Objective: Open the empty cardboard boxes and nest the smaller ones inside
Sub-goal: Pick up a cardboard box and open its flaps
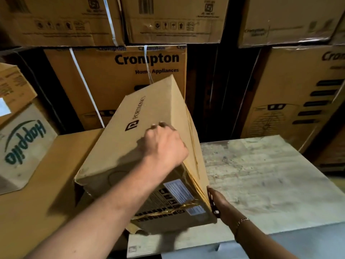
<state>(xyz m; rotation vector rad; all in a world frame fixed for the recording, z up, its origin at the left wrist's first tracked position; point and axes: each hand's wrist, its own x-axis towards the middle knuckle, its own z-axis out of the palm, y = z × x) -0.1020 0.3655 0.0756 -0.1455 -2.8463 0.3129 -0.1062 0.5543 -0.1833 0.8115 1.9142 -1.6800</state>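
A brown cardboard box (pixel 130 139) with a black logo is tilted up in the middle of the view, resting on lower boxes. My left hand (pixel 164 144) lies on its upper face with fingers curled over the right edge. My right hand (pixel 218 204) presses against the box's lower right corner, beside taped flaps and a white label (pixel 178 190). The box's flaps look closed with yellowed tape across them.
A large flat brown box (pixel 37 193) lies under the left side, and a pale worn box top (pixel 261 176) sits to the right. A white box printed in green (pixel 22 144) stands at left. Stacked appliance cartons (pixel 119 75) wall off the back.
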